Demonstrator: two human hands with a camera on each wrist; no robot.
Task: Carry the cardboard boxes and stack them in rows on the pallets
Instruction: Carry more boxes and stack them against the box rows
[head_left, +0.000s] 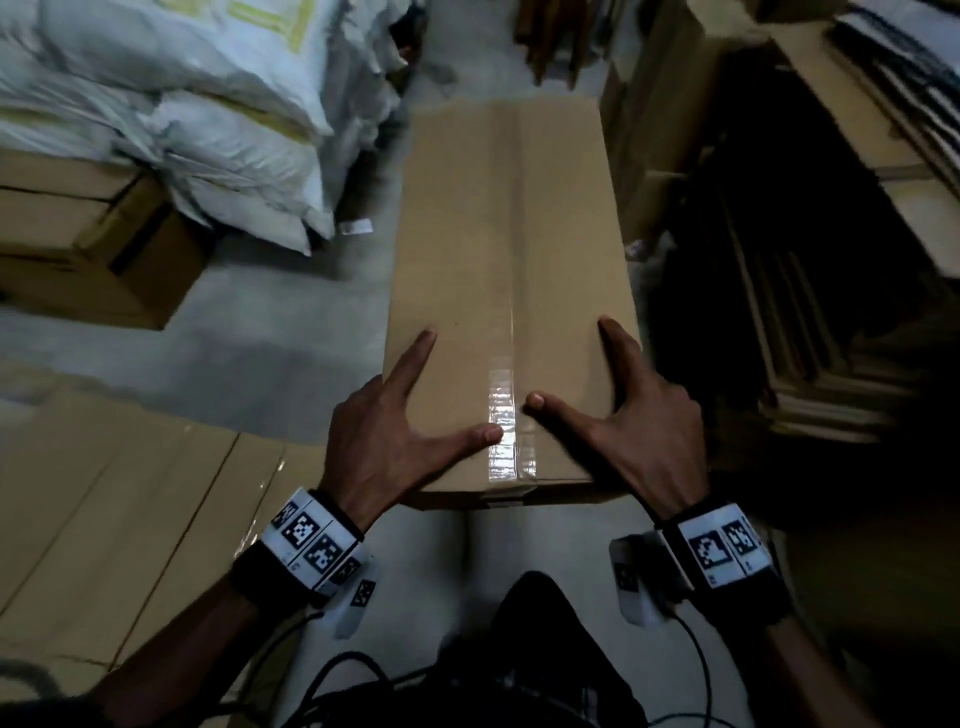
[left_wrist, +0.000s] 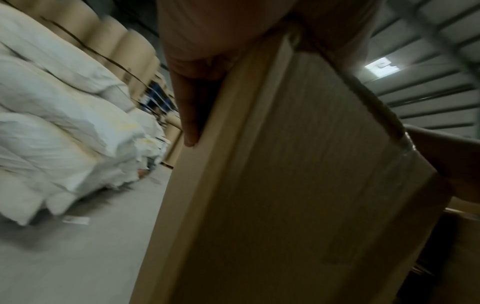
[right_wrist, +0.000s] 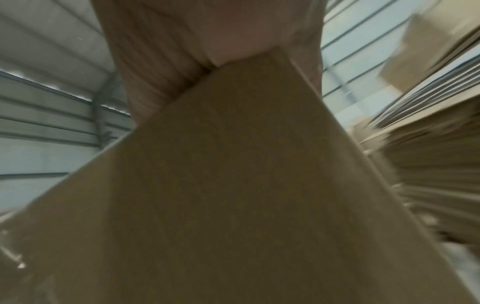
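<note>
Dim overall; tape (head_left: 503, 415) glares; edges smeared, perhaps motion blur; skylight (left_wrist: 381, 66) bright.

The cardboard box (head_left: 511, 291) hides the lower fingers of both hands.

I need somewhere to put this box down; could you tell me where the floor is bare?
Bare grey concrete floor lies left of the long brown cardboard box, bordered by white sacks and flat cardboard sheets. The right is crowded: stacked flattened cardboard close beside the box.
</note>
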